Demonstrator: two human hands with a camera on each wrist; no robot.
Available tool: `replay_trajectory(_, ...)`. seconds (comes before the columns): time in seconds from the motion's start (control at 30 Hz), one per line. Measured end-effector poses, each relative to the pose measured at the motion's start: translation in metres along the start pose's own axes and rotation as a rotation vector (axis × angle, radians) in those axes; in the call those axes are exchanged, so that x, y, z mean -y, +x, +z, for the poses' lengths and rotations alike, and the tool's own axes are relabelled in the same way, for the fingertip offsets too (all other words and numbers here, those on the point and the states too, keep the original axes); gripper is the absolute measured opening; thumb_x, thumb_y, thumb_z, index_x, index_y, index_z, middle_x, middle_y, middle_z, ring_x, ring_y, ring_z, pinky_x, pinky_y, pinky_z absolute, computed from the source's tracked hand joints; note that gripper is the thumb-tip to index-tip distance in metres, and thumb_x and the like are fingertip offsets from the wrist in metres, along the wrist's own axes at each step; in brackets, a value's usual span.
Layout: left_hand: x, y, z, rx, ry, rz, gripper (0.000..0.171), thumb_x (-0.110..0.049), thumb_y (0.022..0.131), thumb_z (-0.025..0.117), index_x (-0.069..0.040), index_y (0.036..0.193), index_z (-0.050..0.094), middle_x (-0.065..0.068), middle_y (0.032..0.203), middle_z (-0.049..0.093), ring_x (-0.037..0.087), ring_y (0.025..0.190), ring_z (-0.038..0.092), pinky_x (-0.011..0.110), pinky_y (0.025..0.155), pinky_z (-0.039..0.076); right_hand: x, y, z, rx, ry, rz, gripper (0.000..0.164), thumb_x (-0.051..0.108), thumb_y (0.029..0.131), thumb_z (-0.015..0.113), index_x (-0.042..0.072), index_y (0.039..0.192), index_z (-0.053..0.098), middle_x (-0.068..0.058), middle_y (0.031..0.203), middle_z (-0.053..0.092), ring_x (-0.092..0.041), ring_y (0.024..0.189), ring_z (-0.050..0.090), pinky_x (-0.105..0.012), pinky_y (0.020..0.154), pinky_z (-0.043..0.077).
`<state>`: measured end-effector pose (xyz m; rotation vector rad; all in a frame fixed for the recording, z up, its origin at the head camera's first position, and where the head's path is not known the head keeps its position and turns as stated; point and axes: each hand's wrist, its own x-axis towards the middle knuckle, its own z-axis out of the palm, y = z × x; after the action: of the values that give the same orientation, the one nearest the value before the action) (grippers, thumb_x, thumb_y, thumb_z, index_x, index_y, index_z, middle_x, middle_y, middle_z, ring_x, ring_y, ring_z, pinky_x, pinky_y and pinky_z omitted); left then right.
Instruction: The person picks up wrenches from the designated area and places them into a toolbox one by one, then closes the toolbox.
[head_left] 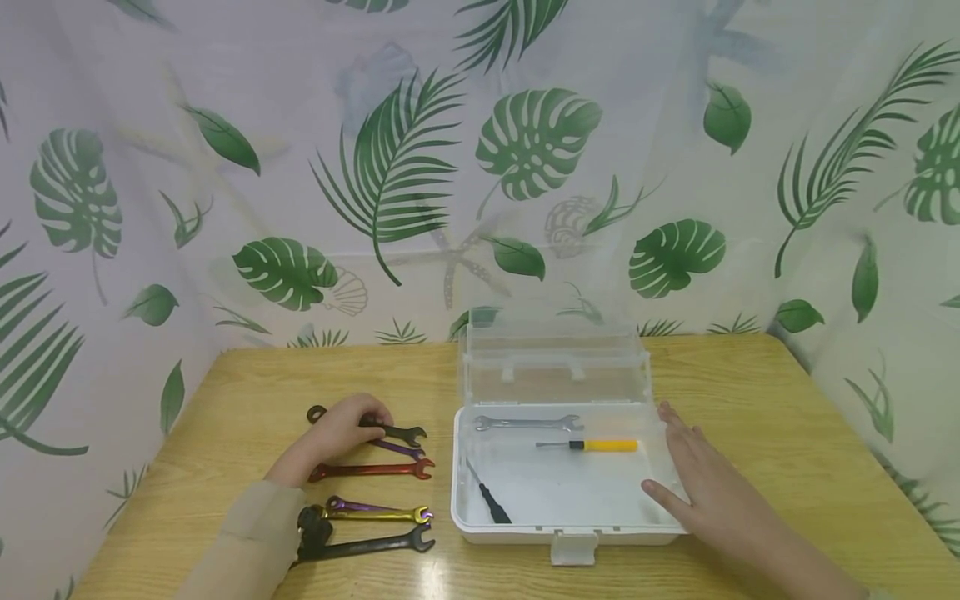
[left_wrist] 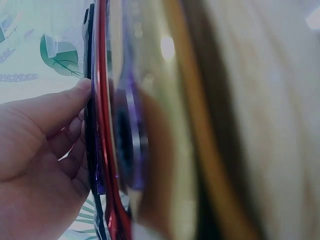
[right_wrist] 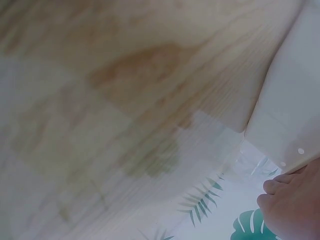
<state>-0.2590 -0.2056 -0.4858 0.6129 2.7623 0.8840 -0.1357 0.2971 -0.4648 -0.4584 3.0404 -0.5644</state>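
My left hand pinches a black combination wrench, the farthest of a row of wrenches on the table. In the left wrist view, the thumb presses along the black wrench, with the other fingers behind it. A purple wrench and a red wrench lie just nearer. My right hand rests with straight fingers on the right rim of an opened white toolbox. Inside are a silver wrench, a yellow-handled screwdriver and a black-handled screwdriver.
Nearer my left sleeve lie a gold wrench, another purple wrench and a large black wrench. The toolbox's clear lid stands raised at the back. Leaf-patterned cloth hangs behind the wooden table.
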Motion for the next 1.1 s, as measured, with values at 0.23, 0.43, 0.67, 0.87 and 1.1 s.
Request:
replay_trajectory(0.23,-0.004,0.000,0.000,-0.014,-0.003,-0.037,0.006,-0.002,0.100,0.069,-0.006,0.103,0.072,0.008,0.102,0.074,0.021,0.097,0.065,0.046,0.091,0.056,0.000,-0.001,0.000,-0.007,0.000,-0.004,0.096,0.046,0.106,0.062,-0.003,0.168,0.008,-0.023,0.178,0.011,-0.054,0.156,0.027,-0.055,0.134,0.012)
replay_trajectory(0.43,-0.007,-0.001,0.000,-0.047,-0.014,-0.047,0.006,-0.001,0.099,0.070,-0.006,0.101,0.073,0.008,0.100,0.074,0.021,0.096,0.067,0.045,0.089,0.056,0.001,-0.001,-0.001,0.002,0.004,0.001,0.096,0.047,0.105,0.063,-0.005,0.168,0.010,-0.024,0.177,0.012,-0.055,0.156,0.027,-0.064,0.130,0.019)
replay_trajectory(0.67,-0.008,0.000,0.000,-0.036,0.001,-0.075,0.009,0.000,0.099,0.070,-0.003,0.104,0.077,0.010,0.102,0.077,0.024,0.098,0.070,0.050,0.093,0.058,0.001,-0.001,-0.002,-0.011,-0.003,-0.011,0.096,0.046,0.105,0.063,-0.006,0.167,0.012,-0.025,0.176,0.014,-0.056,0.155,0.028,-0.067,0.127,0.024)
replay_trajectory(0.87,-0.009,0.001,-0.002,-0.031,0.066,-0.079,0.007,-0.002,0.099,0.072,-0.007,0.102,0.076,0.007,0.102,0.077,0.021,0.098,0.070,0.049,0.094,0.058,0.001,-0.001,0.000,0.000,-0.015,0.003,0.097,0.048,0.105,0.064,-0.006,0.167,0.013,-0.025,0.176,0.014,-0.055,0.155,0.028,-0.071,0.123,0.030)
replay_trajectory(1.1,-0.011,0.000,-0.004,-0.046,0.096,-0.064,0.008,-0.005,0.098,0.073,-0.010,0.103,0.077,0.005,0.103,0.078,0.023,0.100,0.072,0.049,0.095,0.059,0.001,-0.003,0.000,-0.017,-0.007,-0.014,0.094,0.046,0.106,0.063,-0.007,0.167,0.013,-0.025,0.176,0.015,-0.054,0.156,0.028,-0.054,0.134,0.013)
